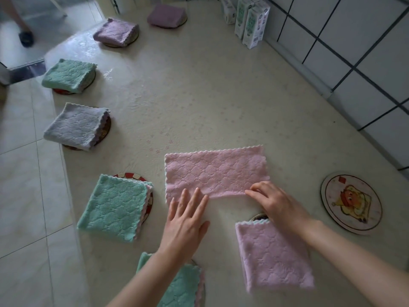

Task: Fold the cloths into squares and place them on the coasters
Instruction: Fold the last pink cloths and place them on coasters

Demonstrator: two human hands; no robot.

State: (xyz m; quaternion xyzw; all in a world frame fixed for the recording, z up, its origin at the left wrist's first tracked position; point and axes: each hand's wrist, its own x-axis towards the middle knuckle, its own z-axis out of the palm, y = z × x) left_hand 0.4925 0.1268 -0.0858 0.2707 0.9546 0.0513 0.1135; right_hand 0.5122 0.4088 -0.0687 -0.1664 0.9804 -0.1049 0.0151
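Pressing down with my left hand point(188, 216), fingers straight and slightly spread, I have its fingertips on the near edge of the pink cloth point(215, 171), towards its left end. My right hand point(276, 202) meets the same near edge further right, fingers bent with the tips on the fabric. My thumb is hidden, so I cannot tell whether I am pinching the edge or only touching it.

The pink cloth lies flat as a long rectangle in the middle of the table point(199, 96), its scalloped edge on the far side. It is on no coaster. To its right, well apart, sits the bare coaster point(352, 202) with a cartoon picture.

Just under my right wrist a folded pink square point(272, 255) covers most of a dark coaster point(259, 217). Left of my left hand a folded green square point(115, 204) rests on a red-and-white coaster point(130, 175). Another green cloth point(177, 289) lies beneath my left forearm.

Along the left edge, running farther away, are a grey cloth point(77, 126), a far green cloth point(68, 75) and two purple cloths point(117, 31), each folded on a coaster.
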